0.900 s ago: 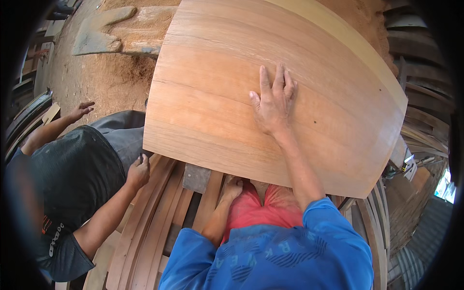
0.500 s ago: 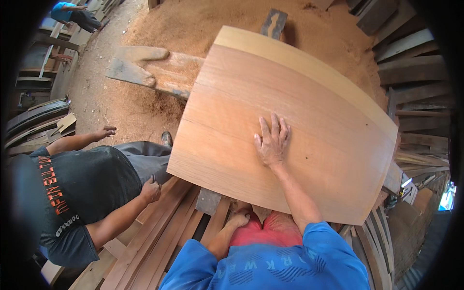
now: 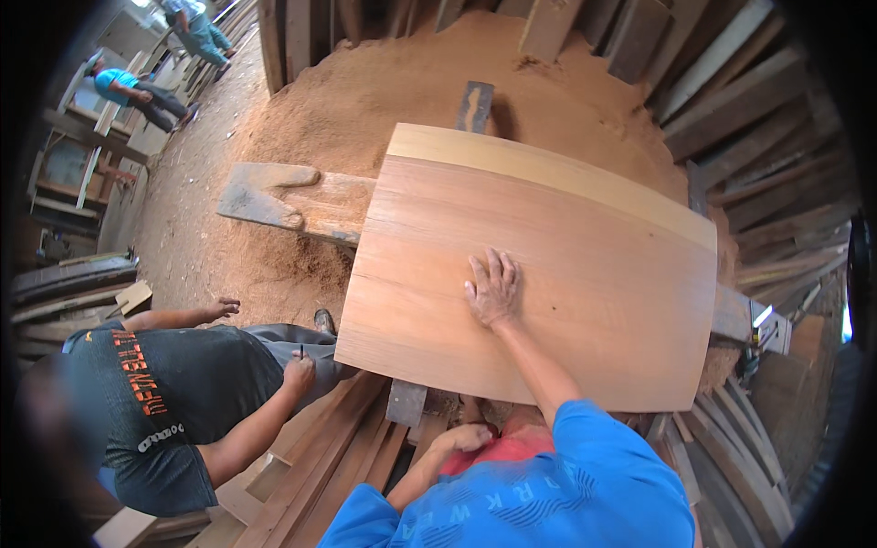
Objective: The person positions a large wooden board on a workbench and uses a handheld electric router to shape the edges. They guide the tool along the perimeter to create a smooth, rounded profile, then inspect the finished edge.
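Compared with the frame of half a second ago, the view has tipped upward: more of the sawdust heap and the far end of the yard shows, and the board sits lower in the picture, while the right hand keeps the same place on it.

There is one large reddish-brown wooden board [image 3: 548, 274] with a pale yellow strip along its far edge. It lies flat and takes the middle of the view, its near edge just in front of the person's body. The right hand [image 3: 493, 290] lies flat on the board's top face, near its middle; its fingers [image 3: 498, 269] are spread and stretched out, and they press the wood without closing around anything. The left hand [image 3: 464, 439] is low, below the near edge of the board, close to the red cloth at the waist. Its fingers are curled, but I cannot tell if they hold something.

One co-worker in a dark grey shirt [image 3: 174, 402] crouches at the left. Two hands of this person show: one hand [image 3: 299, 373] is just beside the near left corner of the board and pinches a small dark thing, the other hand [image 3: 222, 308] is open above the ground.

Under the board lie several long narrow planks [image 3: 320, 466], stacked side by side. Behind it is one big heap of orange sawdust [image 3: 393, 91], with one grey weathered plank [image 3: 292, 203] lying on it to the left. Two more people [image 3: 146, 87] stand far away at the top left.
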Action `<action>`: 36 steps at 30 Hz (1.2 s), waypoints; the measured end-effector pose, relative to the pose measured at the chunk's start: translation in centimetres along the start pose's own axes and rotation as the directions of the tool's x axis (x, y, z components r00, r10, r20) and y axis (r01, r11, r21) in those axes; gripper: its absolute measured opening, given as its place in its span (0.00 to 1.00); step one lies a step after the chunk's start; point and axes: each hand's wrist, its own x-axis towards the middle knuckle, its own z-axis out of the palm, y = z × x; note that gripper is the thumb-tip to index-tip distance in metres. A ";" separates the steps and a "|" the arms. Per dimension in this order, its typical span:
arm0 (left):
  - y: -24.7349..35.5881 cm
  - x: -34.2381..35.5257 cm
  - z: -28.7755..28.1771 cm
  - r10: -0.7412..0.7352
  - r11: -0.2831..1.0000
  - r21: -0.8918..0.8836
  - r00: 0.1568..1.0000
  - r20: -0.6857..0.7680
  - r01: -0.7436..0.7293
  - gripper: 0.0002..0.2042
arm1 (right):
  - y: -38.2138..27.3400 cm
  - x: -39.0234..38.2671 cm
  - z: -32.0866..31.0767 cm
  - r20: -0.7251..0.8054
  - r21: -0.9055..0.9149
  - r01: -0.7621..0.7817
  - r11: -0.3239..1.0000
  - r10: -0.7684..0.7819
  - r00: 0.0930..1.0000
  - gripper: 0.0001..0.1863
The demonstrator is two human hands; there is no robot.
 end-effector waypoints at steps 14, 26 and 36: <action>10.0 -0.3 -16.2 0.209 0.822 0.294 0.222 -0.953 0.488 0.41 | 3.0 -3.0 -0.7 0.046 0.107 0.013 0.994 -0.018 0.999 0.31; 11.2 0.3 -15.8 0.215 0.790 0.291 0.201 -0.956 0.540 0.41 | 30.7 -22.8 -11.0 -0.275 -0.086 -0.667 0.740 0.626 0.730 0.34; 12.4 0.9 -15.5 0.152 0.743 0.260 0.223 -0.963 0.617 0.42 | 32.6 -23.3 -11.8 -0.209 -0.037 -0.779 0.626 0.757 0.619 0.35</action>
